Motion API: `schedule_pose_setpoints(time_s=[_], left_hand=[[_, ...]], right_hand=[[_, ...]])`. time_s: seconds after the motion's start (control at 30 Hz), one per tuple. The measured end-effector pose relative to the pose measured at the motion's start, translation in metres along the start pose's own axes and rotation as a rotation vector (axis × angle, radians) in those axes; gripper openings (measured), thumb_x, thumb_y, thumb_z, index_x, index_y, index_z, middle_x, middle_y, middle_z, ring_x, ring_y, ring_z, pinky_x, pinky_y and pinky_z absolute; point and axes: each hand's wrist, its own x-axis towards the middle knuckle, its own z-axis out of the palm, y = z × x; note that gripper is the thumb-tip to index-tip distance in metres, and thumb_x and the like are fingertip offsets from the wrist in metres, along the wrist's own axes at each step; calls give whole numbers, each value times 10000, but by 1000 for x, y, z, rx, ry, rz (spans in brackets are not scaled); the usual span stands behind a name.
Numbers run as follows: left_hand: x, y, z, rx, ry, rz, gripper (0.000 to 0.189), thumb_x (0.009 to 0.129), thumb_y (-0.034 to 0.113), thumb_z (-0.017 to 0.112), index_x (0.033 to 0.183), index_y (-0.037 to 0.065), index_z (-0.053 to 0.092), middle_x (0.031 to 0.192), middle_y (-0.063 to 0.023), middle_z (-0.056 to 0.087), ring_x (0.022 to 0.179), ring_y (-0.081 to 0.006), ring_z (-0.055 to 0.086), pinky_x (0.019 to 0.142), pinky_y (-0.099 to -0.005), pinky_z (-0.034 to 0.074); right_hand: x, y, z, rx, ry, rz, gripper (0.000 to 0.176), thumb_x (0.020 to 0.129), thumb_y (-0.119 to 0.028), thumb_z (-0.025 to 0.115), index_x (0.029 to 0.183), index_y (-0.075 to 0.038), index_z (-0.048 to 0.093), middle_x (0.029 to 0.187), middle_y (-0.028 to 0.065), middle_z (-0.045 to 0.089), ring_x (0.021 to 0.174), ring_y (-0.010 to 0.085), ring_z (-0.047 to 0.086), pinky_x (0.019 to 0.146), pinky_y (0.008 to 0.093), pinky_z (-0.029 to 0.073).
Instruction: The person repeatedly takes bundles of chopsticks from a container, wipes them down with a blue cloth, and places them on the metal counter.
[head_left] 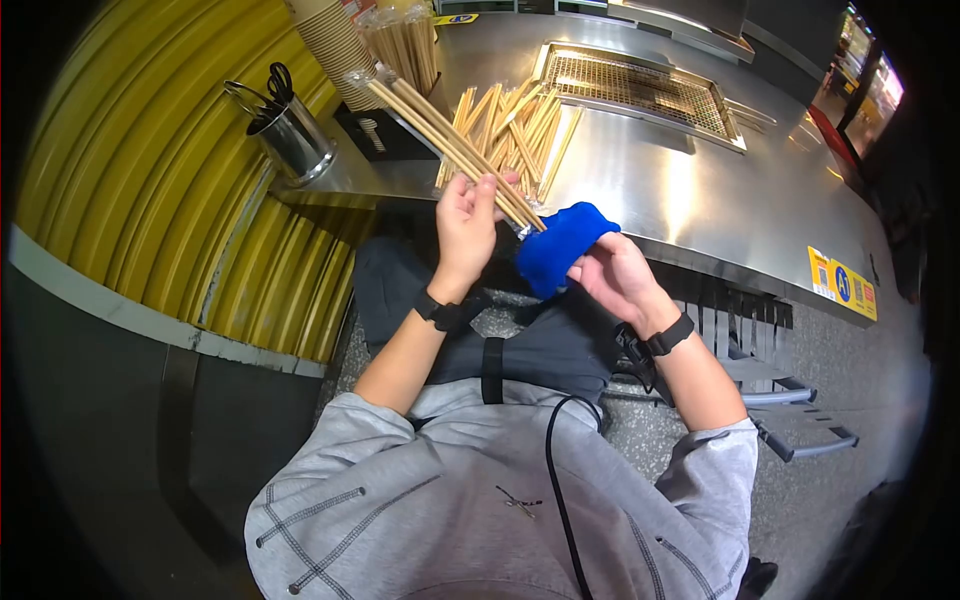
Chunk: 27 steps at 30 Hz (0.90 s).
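Note:
My left hand is closed around a few long wooden chopsticks, partly in clear wrappers, that slant from the upper left down toward the right. A blue cloth is draped over the fingers of my right hand, which pinches it from below. The cloth lies right at the lower ends of the held chopsticks. Behind my hands, a loose pile of chopsticks rests on the steel counter.
A metal cup with black-handled scissors stands at the left by the yellow corrugated wall. Stacked paper cups and a holder of wrapped chopsticks are behind. A grill grate is set into the counter. A yellow label marks its front edge.

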Motion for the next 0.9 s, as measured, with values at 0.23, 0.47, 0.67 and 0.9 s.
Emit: schedule_pose_setpoints(time_s=[0.23,0.47,0.67,0.9], left_hand=[[-11,-17,15,-39,-56,16,213,1003,112,464,1150,-42,468,1056,-173,654,874,-169,666,777,-280,557],[-8,-14,2,74,-162,-39,197,988,106,502,1117,-42,525,954,-121,673,824,-142,662,737,-269,550],[-17,6,1,197,-626,-361,168,968,91,533,1083,-28,562,866,-44,656,781,-84,626,687,-225,512],[-36,-31,8,191,-667,-444,211,998,189,514,1031,-3,594,845,-9,626,732,-53,568,677,-213,477]], right_hand=[[1,0,-2,82,68,3,284,967,-86,371,1159,27,548,1120,155,628,1016,252,626,917,397,500],[-4,-10,1,-358,96,-20,187,935,-136,487,1057,-59,606,976,36,639,862,123,605,770,267,480],[-11,-15,14,-629,88,-267,111,865,-75,632,969,-48,604,916,-7,615,861,92,580,797,256,473],[-3,-10,7,-539,292,-379,168,844,45,596,1005,1,608,917,47,658,819,128,631,735,264,518]])
